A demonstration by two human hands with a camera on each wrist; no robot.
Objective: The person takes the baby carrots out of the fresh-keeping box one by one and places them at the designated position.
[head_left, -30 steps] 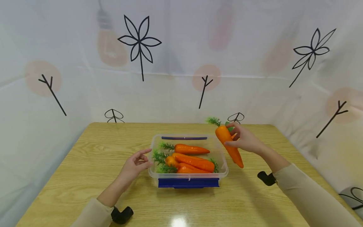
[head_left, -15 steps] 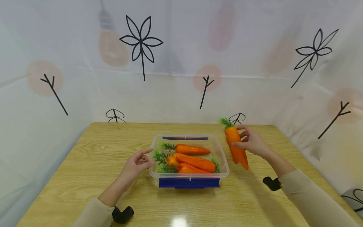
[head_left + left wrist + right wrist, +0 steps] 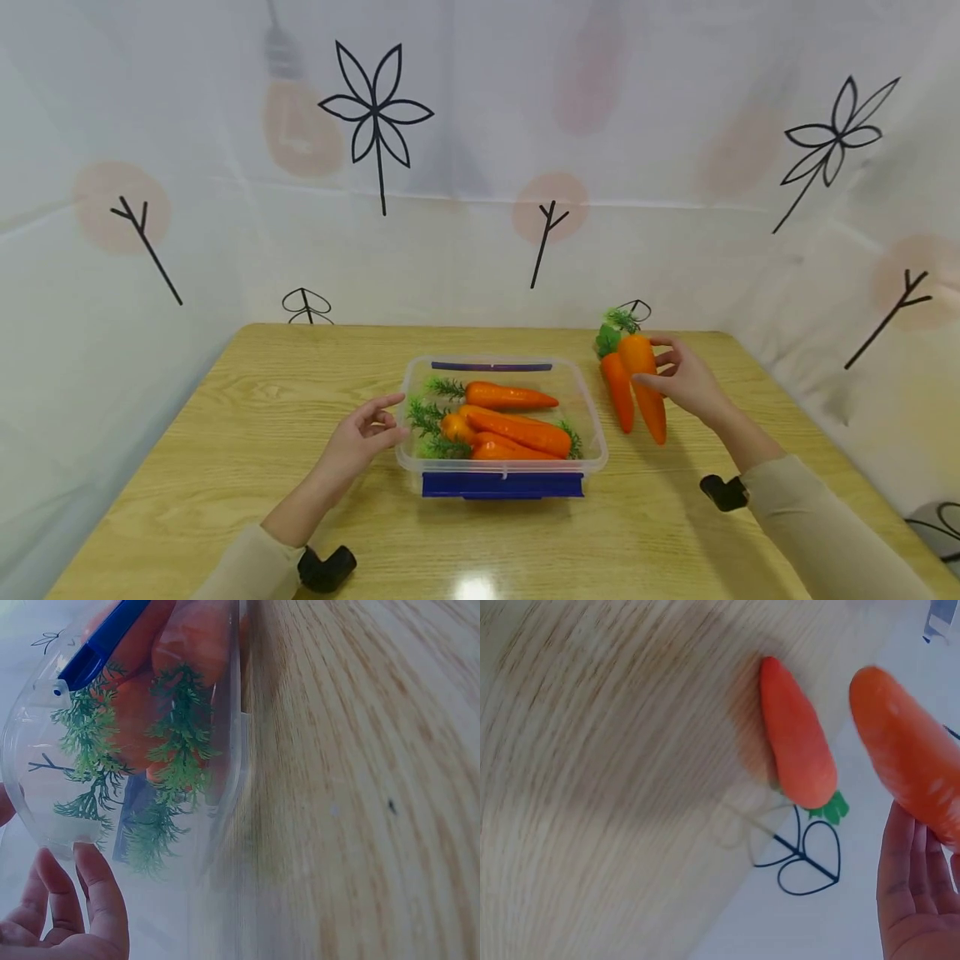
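My right hand (image 3: pixel 688 383) holds an orange carrot (image 3: pixel 642 387) with green feathery leaves above the table, right of the box. In the right wrist view the fingers lie along this carrot (image 3: pixel 907 746). A second carrot (image 3: pixel 617 392), with rounder green leaves, lies on the table just left of the held one. The clear plastic box (image 3: pixel 597 429) with blue clips contains several carrots (image 3: pixel 517 429), some partly covering others. My left hand (image 3: pixel 360 433) is at the left side of the box, its loosely bent fingertips touching the rim (image 3: pixel 75 829).
The wooden table (image 3: pixel 247 400) extends around the box. A pale printed cloth (image 3: pixel 465 250) hangs behind the table and along its sides. A blue clip (image 3: pixel 502 485) projects from the near side of the box. Black wrist mounts (image 3: pixel 327 568) are at both sleeves.
My right hand has moved right, carrying the carrot away from the box. The second carrot, mostly hidden before, now shows on the table. The left hand keeps its place at the box.
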